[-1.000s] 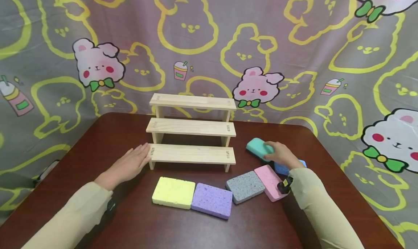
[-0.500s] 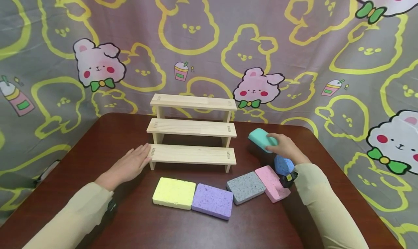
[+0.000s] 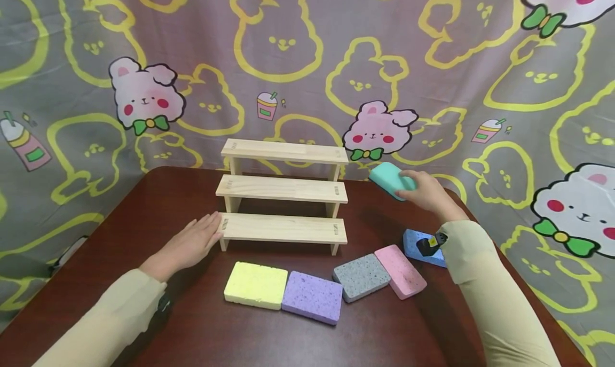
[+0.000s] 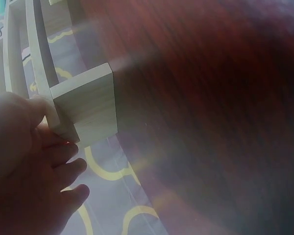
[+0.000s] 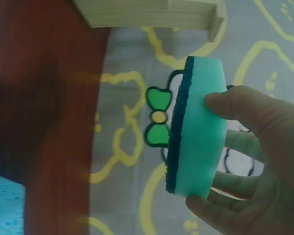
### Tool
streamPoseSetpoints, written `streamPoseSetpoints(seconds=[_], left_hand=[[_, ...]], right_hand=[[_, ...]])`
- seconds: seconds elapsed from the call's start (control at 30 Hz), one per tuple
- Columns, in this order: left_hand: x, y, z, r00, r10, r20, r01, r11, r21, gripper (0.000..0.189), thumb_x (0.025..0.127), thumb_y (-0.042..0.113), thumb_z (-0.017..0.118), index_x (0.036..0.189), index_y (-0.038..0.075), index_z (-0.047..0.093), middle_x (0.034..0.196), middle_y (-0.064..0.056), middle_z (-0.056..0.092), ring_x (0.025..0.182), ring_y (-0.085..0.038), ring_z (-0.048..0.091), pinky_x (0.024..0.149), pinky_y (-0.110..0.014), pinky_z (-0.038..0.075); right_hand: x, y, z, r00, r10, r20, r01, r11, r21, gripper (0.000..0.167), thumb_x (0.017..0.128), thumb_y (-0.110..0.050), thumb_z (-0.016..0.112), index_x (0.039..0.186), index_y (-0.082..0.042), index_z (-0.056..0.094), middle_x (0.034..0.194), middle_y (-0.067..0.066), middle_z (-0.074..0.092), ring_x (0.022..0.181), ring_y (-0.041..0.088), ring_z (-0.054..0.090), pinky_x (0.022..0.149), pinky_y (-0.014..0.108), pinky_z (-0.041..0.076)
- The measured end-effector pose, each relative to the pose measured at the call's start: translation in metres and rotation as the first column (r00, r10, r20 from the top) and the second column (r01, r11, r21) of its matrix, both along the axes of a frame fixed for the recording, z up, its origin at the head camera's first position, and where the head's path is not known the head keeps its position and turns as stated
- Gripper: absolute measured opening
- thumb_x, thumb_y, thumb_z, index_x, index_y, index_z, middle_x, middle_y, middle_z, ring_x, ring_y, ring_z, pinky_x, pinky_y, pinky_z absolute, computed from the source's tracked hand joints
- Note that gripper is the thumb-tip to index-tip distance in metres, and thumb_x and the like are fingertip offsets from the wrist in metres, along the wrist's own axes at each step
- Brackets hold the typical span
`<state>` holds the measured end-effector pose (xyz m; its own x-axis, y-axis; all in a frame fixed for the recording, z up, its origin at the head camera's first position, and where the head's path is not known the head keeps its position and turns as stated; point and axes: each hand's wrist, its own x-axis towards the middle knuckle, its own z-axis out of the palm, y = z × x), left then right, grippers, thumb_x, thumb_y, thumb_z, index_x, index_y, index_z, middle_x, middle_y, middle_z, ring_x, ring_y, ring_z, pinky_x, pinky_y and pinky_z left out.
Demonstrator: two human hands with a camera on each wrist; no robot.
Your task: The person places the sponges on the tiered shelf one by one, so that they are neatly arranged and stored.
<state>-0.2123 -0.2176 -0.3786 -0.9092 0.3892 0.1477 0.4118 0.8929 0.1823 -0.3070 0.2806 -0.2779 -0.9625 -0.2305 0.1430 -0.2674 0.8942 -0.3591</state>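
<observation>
Up in the air at the right of the head view is a teal scouring sponge (image 3: 388,179), pinched by my right hand (image 3: 431,194). The right wrist view shows its dark scrubbing layer (image 5: 180,122) along one side, with the thumb (image 5: 225,104) across the teal foam and the other fingers behind it. A three-step wooden shelf stand (image 3: 281,227) stands at mid-table. My left hand (image 3: 188,245) rests against the left end of its lowest step, fingers straight. In the left wrist view that hand's fingers lie at the stand's side panel (image 4: 90,105).
A yellow sponge (image 3: 256,284), a purple sponge (image 3: 312,296), a grey sponge (image 3: 362,276) and a pink sponge (image 3: 400,271) lie in a row before the stand. Beneath my right wrist is a blue sponge (image 3: 417,246). A patterned curtain (image 3: 298,52) hangs behind the brown table (image 3: 230,340).
My right hand has lifted the teal sponge up and away from the table, past the blue sponge, which now shows more fully. The left hand stays at the stand.
</observation>
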Motion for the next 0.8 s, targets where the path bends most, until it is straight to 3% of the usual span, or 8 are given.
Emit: streamPoseSetpoints(seconds=[0.2,0.5,0.8], left_hand=[[0.001,0.0,0.0,1.0,-0.001,-0.004,0.001,1.0,-0.002,0.051,0.098,0.02,0.043,0.133,-0.016,0.034,0.138,-0.031,0.033,0.127,-0.044,0.03,0.101,-0.056,0.024],[0.001,0.0,0.0,1.0,-0.001,0.002,0.001,1.0,0.004,0.051,0.098,0.02,0.043,0.133,-0.016,0.034,0.138,-0.031,0.032,0.127,-0.044,0.029,0.102,-0.056,0.023],[0.001,0.0,0.002,1.0,0.001,0.008,-0.001,1.0,0.003,0.051,0.098,0.021,0.042,0.133,-0.016,0.033,0.139,-0.03,0.032,0.128,-0.044,0.028,0.102,-0.055,0.023]], right_hand=[[-0.002,-0.01,0.022,0.999,-0.008,-0.045,0.008,1.0,-0.014,0.058,0.085,-0.024,0.065,0.132,0.003,0.044,0.13,0.028,0.041,0.107,0.041,0.04,0.087,0.058,0.035],[-0.007,-0.034,0.054,0.993,0.061,-0.103,-0.061,0.998,0.002,0.055,0.084,-0.022,0.065,0.13,0.002,0.047,0.129,0.027,0.043,0.111,0.039,0.04,0.089,0.055,0.034],[-0.015,-0.066,0.072,0.987,0.12,-0.109,-0.118,0.993,0.019,0.053,0.084,-0.022,0.064,0.13,-0.001,0.048,0.131,0.022,0.045,0.111,0.035,0.043,0.09,0.051,0.035]])
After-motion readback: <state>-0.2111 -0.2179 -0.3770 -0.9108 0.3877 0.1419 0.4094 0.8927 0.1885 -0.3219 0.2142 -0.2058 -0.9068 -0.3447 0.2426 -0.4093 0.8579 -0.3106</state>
